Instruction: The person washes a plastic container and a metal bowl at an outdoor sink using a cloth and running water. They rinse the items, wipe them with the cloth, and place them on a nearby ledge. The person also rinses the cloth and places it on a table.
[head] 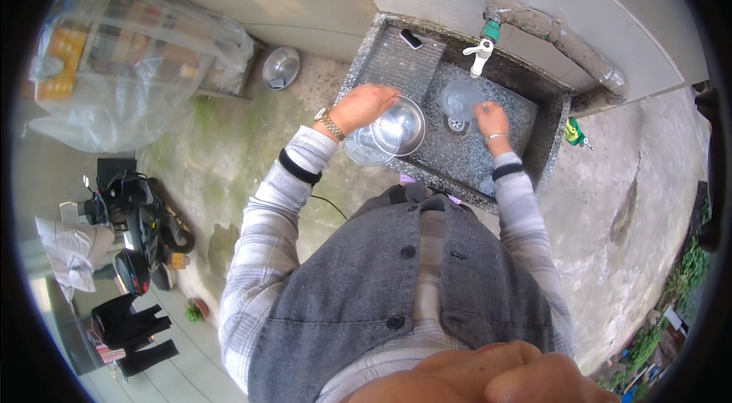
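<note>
My right hand (493,119) pinches the edge of a small translucent plastic bowl (457,100) below the white tap (480,54), over the basin of a speckled stone sink (474,154). My left hand (366,105), with a gold watch at the wrist, reaches over the sink's left side. Its fingertips are at the far rim of a shiny stainless steel bowl (413,131). A clear round container (369,150) overlaps this bowl under the hand. Whether the left fingers grip either of them cannot be made out. The drain strainer (456,124) shows below the plastic bowl.
A small black and white object (410,38) lies on the sink's ribbed washboard (400,63). Another steel basin (281,68) stands on the floor beside a plastic-covered rack (143,60). A lagged pipe (560,40) runs along the wall. A motor scooter (140,225) is parked at left.
</note>
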The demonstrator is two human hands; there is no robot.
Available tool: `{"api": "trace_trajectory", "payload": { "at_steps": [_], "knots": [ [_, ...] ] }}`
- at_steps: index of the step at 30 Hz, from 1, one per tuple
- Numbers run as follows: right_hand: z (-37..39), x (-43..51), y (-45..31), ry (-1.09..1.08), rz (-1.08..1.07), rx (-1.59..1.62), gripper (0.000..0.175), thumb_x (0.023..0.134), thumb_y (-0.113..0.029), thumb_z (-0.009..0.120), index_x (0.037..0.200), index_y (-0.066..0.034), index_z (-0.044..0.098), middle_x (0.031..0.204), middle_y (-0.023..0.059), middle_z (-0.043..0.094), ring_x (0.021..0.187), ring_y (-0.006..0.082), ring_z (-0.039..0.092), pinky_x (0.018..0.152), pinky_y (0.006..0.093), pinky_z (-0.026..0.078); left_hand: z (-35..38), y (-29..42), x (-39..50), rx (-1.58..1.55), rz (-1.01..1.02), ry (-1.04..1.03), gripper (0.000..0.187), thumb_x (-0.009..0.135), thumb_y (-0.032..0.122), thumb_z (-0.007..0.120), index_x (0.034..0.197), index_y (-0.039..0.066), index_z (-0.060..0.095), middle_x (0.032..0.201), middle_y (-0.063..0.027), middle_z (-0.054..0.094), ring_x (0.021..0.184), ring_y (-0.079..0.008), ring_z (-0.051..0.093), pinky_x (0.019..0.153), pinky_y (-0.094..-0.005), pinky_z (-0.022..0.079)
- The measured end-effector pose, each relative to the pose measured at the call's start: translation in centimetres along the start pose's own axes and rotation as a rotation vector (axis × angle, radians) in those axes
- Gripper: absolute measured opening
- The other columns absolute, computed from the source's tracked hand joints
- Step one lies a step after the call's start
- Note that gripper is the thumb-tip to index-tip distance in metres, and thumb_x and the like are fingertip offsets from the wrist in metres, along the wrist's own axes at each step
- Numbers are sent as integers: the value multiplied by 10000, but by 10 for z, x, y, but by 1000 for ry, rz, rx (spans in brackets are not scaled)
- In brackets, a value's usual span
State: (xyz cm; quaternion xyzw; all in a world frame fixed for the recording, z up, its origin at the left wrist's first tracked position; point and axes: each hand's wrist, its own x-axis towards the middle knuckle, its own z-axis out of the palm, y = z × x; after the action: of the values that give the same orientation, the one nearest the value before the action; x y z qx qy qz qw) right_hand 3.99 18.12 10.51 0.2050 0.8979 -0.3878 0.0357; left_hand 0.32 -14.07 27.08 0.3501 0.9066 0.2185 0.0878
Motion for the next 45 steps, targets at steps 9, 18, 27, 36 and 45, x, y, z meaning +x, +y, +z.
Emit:
{"api": "trace_trajectory", "payload": {
  "at_steps": [9, 18, 27, 36, 45],
  "knots": [
    [28, 12, 20, -141, 72, 376, 266, 737, -263, 666, 841, -19, 675, 788, 172, 682, 714, 281, 656, 696, 378, 500, 5, 0, 3, 10, -4, -24, 254, 960, 261, 528, 1067, 70, 656, 946, -157, 684, 874, -357, 644, 783, -445, 514],
    [16, 0, -2, 103, -277, -140, 168, 746, -222, 701, 856, -106, 649, 1142, 75, 576, 978, 305, 612, 749, 415, 529, 0, 7, 3, -33, 50, 105, 223, 942, 223, 552, 1083, 82, 652, 984, -129, 682, 882, -335, 647, 780, -419, 526],
    [-7, -6, -64, 280, -571, -477, 221, 741, -135, 706, 946, -119, 624, 1062, 47, 549, 960, 289, 576, 686, 420, 568, -8, 17, 11, -52, 49, 126, 203, 935, 163, 565, 1103, 92, 656, 1014, -101, 652, 934, -293, 644, 813, -373, 529],
    [-18, -11, -47, 213, -441, -465, 83, 802, -173, 649, 826, -97, 671, 1030, 75, 566, 866, 301, 615, 656, 425, 578, -17, 42, 24, 39, 180, 213, 208, 893, 141, 586, 1088, 112, 650, 1201, -51, 633, 855, -275, 679, 712, -358, 568],
    [-60, -23, -33, 307, -579, -691, 60, 785, -110, 597, 769, -79, 646, 992, 79, 552, 838, 292, 608, 566, 401, 575, -26, 85, 85, 102, 362, 141, 191, 873, 105, 602, 1061, 103, 637, 1148, -2, 628, 767, -246, 679, 628, -335, 574]
  ]
}}
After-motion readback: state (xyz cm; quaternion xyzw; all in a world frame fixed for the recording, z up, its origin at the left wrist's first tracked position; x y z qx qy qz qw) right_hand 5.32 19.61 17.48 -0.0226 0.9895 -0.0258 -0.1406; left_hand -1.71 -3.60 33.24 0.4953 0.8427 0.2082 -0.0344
